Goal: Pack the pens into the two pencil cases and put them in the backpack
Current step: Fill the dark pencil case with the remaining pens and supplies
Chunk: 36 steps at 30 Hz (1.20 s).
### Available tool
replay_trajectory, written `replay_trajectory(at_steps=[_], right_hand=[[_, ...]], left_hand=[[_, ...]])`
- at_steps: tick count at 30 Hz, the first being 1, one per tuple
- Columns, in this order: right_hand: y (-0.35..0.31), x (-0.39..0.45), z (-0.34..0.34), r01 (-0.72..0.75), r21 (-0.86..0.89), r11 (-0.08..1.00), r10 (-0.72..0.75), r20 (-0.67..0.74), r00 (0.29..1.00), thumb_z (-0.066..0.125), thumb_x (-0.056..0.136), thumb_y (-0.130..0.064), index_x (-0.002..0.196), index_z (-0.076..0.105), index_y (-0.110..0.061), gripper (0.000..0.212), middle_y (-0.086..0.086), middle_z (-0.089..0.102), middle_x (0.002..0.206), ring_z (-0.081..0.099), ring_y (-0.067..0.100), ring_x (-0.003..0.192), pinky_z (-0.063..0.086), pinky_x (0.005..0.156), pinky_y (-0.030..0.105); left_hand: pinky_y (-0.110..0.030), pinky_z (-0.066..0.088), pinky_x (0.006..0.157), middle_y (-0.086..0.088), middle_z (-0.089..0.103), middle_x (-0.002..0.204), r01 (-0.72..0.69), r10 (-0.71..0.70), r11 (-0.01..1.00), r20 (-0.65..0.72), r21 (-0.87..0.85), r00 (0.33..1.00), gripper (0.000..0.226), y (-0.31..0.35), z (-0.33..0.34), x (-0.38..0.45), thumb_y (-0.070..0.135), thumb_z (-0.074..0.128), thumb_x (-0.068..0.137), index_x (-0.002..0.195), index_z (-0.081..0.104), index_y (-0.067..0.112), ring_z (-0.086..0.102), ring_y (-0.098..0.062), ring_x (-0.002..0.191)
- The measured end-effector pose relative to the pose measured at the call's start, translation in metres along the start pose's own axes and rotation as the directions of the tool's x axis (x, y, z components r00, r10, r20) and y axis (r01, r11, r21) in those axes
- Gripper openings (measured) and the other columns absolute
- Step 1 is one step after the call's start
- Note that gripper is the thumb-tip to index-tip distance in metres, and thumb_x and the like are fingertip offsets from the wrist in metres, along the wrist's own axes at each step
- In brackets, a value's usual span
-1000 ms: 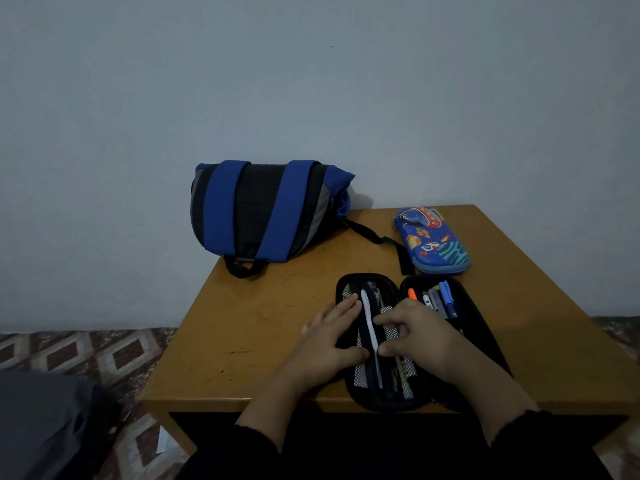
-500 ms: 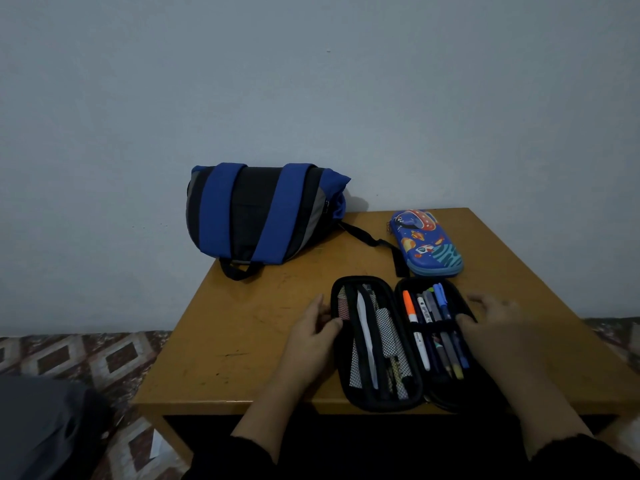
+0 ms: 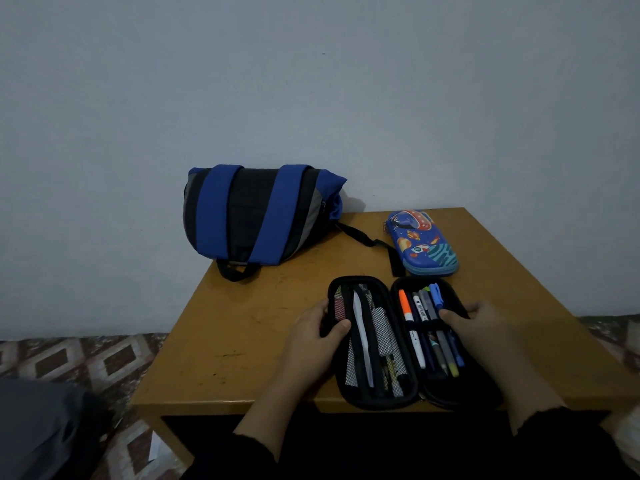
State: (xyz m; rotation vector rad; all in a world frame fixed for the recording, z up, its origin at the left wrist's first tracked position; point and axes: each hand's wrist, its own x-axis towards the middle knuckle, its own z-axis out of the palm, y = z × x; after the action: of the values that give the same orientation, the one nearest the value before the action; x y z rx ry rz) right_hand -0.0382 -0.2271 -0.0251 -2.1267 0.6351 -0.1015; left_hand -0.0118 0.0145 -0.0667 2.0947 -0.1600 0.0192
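The black pencil case lies open near the worktop front edge. A second ago our right hand pressed the mesh side; now it grips the outer rim, fingers curled over it. Our left hand clamps the opposite rim, so we judge packing finished and closing next.

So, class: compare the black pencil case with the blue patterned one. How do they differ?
The black pencil case lies open, pens showing; the blue patterned case is shut. The black one sits at the near table edge, held by the left hand and right hand; the blue one lies farther back, untouched. Both rest on the table.
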Motion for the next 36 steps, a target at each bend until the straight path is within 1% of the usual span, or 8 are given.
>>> replay_trajectory(at_steps=[3, 7, 13, 17, 21, 25, 29, 36], right_hand=[[-0.002, 0.002, 0.001, 0.010, -0.040, 0.999, -0.010, 0.007, 1.000, 0.062, 0.089, -0.033, 0.105, 0.044, -0.012, 0.031, 0.005, 0.053, 0.080, 0.054, 0.024, 0.076, 0.038, 0.058, 0.031], [0.000, 0.005, 0.004, 0.026, -0.090, 0.996, -0.023, 0.032, 0.999, 0.057, 0.091, -0.034, 0.108, 0.052, -0.013, 0.028, 0.004, 0.054, 0.079, 0.056, 0.027, 0.084, 0.041, 0.068, 0.032], [0.003, 0.008, 0.002, 0.036, -0.071, 0.997, -0.033, 0.038, 0.999, 0.054, 0.093, -0.037, 0.087, 0.053, -0.015, 0.023, 0.003, 0.055, 0.072, 0.053, 0.022, 0.073, 0.039, 0.063, 0.030], [0.009, 0.021, 0.004, -0.005, -0.023, 1.000, 0.005, 0.031, 1.000, 0.042, 0.092, -0.020, 0.064, 0.047, -0.010, 0.030, 0.009, 0.050, 0.064, 0.047, 0.025, 0.063, 0.036, 0.063, 0.032], [0.007, 0.021, 0.003, 0.037, 0.003, 0.999, -0.037, 0.062, 0.997, 0.040, 0.095, -0.020, 0.097, 0.056, -0.029, 0.018, 0.006, 0.064, 0.083, 0.062, 0.030, 0.082, 0.050, 0.077, 0.039], [0.010, 0.024, 0.003, 0.009, 0.159, 0.987, -0.021, 0.074, 0.997, 0.044, 0.089, -0.009, 0.100, 0.068, -0.025, 0.031, 0.010, 0.070, 0.083, 0.067, 0.031, 0.080, 0.055, 0.081, 0.049], [0.010, 0.022, 0.001, -0.027, 0.293, 0.956, -0.005, 0.108, 0.994, 0.060, 0.089, -0.006, 0.096, 0.070, -0.014, 0.013, 0.014, 0.069, 0.080, 0.067, 0.032, 0.076, 0.056, 0.080, 0.047], [0.009, 0.028, 0.002, -0.030, 0.084, 0.996, 0.023, 0.086, 0.996, 0.071, 0.082, -0.014, 0.110, 0.068, -0.011, 0.028, 0.008, 0.064, 0.079, 0.066, 0.030, 0.080, 0.057, 0.079, 0.045]], left_hand=[[-0.041, 0.047, 0.101, 0.016, 0.056, 0.127, -0.005, 0.005, 1.000, -0.001, 0.009, 1.000, 0.059, -0.002, 0.001, 0.001, 0.056, 0.054, 0.081, 0.136, 0.045, 0.039, 0.051, -0.006, 0.118], [-0.041, 0.047, 0.100, 0.017, 0.056, 0.127, -0.014, 0.014, 1.000, -0.008, 0.019, 1.000, 0.066, -0.004, 0.003, 0.002, 0.064, 0.050, 0.075, 0.136, 0.045, 0.040, 0.051, -0.005, 0.118], [-0.041, 0.046, 0.101, 0.019, 0.056, 0.126, -0.018, 0.018, 1.000, 0.005, 0.001, 1.000, 0.064, -0.006, 0.003, 0.003, 0.067, 0.053, 0.074, 0.133, 0.046, 0.043, 0.050, -0.005, 0.119], [-0.041, 0.045, 0.102, 0.016, 0.054, 0.129, -0.029, 0.029, 1.000, 0.001, 0.009, 1.000, 0.059, -0.006, 0.003, 0.003, 0.058, 0.057, 0.081, 0.136, 0.045, 0.039, 0.048, -0.007, 0.121], [-0.041, 0.045, 0.102, 0.016, 0.054, 0.128, -0.036, 0.036, 0.999, 0.001, 0.005, 0.999, 0.054, -0.007, 0.002, 0.004, 0.051, 0.058, 0.085, 0.136, 0.045, 0.038, 0.049, -0.006, 0.120], [-0.040, 0.045, 0.102, 0.017, 0.054, 0.126, -0.039, 0.039, 0.999, -0.003, 0.010, 0.999, 0.053, -0.008, 0.002, 0.005, 0.049, 0.059, 0.087, 0.136, 0.046, 0.036, 0.049, -0.005, 0.119], [-0.041, 0.045, 0.103, 0.017, 0.054, 0.128, -0.040, 0.040, 0.999, -0.001, 0.013, 0.999, 0.056, -0.007, 0.002, 0.004, 0.053, 0.057, 0.084, 0.136, 0.045, 0.037, 0.048, -0.005, 0.121], [-0.041, 0.045, 0.102, 0.017, 0.054, 0.128, -0.031, 0.031, 0.999, -0.009, 0.024, 0.999, 0.056, -0.007, 0.003, 0.004, 0.055, 0.056, 0.083, 0.135, 0.045, 0.038, 0.048, -0.006, 0.120]])
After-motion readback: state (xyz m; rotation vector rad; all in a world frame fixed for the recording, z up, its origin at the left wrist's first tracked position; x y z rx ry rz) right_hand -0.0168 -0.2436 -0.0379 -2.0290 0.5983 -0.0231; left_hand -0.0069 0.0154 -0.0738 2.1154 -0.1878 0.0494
